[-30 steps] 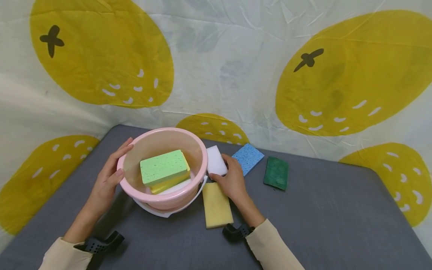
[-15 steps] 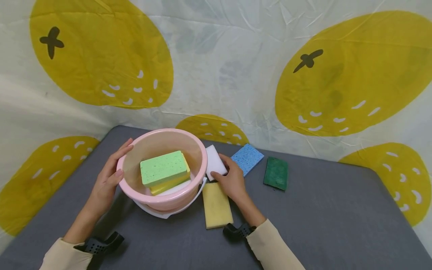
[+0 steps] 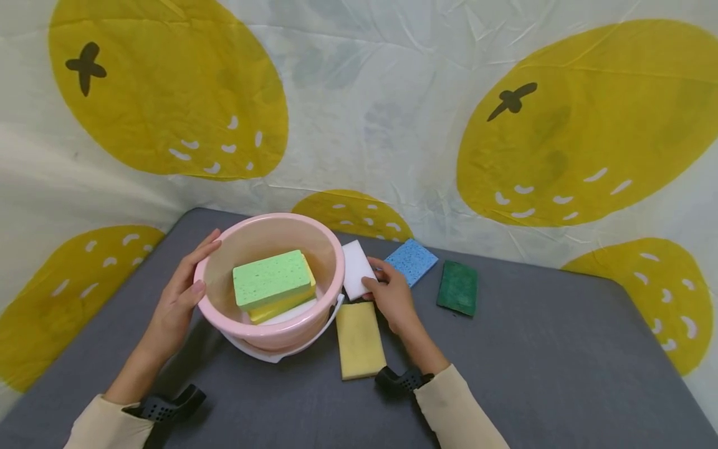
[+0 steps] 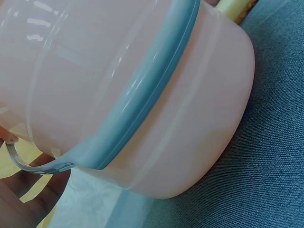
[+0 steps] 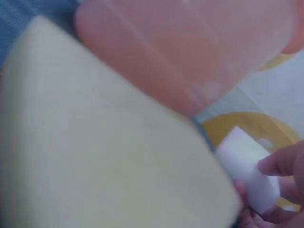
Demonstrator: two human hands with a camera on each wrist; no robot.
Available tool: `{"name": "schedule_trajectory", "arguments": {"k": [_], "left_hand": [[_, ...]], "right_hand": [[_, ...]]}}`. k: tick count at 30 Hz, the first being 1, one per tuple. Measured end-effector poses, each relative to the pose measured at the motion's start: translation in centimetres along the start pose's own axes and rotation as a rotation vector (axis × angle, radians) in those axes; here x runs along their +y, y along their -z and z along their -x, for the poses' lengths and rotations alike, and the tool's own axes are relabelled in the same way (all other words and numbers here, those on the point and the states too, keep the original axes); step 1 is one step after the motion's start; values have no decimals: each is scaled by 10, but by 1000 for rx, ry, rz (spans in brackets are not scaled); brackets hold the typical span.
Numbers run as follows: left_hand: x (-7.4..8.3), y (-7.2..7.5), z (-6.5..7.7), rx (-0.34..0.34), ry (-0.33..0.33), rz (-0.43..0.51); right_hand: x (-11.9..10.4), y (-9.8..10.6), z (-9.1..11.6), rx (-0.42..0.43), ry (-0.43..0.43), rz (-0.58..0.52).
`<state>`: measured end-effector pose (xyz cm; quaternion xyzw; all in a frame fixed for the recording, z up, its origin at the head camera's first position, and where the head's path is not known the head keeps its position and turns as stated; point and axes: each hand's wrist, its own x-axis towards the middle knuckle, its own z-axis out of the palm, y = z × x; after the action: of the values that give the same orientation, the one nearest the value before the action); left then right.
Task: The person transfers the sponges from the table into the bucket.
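The left hand is spread against the outside of the pink bucket, thumb and fingers apart at the rim. The right hand pinches a white sponge between thumb and fingers; the sponge is just beside the bucket wall facing the right hand. Whether the white sponge bears on the worktop cannot be determined.

The bucket is upright between the hands, its handle lowered along the wall. Inside, to the right of the left hand, a light green sponge lies on a yellow sponge, with a white item partly visible beneath.

A pale yellow sponge lies flat near the right hand, on its left and closer to the person. A blue sponge lies just beyond the right hand, partly covered by its fingers. A dark green pad lies to the right of the right hand, apart from it. Beyond both hands hangs a fruit-print cloth.
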<state>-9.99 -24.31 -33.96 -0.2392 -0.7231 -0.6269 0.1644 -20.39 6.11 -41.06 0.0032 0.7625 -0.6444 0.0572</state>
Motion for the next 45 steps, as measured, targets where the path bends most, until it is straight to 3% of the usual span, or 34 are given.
{"name": "schedule_trajectory", "arguments": {"k": [8, 17, 24, 31, 39, 45], "left_hand": [[2, -2, -1, -6, 2, -4], [0, 0, 0, 5, -3, 8], [-2, 1, 1, 2, 3, -2], [-2, 0, 1, 6, 5, 9], [2, -2, 1, 5, 10, -6], [3, -3, 1, 12, 20, -19]], "right_hand": [[-19, 26, -1, -40, -25, -62], [-36, 35, 5, -33, 49, -156], [-56, 39, 16, -56, 190, -168], [-90, 37, 34, -100, 350, -98], [-115, 34, 44, -91, 473, -59], [-130, 29, 49, -138, 550, -35]]}}
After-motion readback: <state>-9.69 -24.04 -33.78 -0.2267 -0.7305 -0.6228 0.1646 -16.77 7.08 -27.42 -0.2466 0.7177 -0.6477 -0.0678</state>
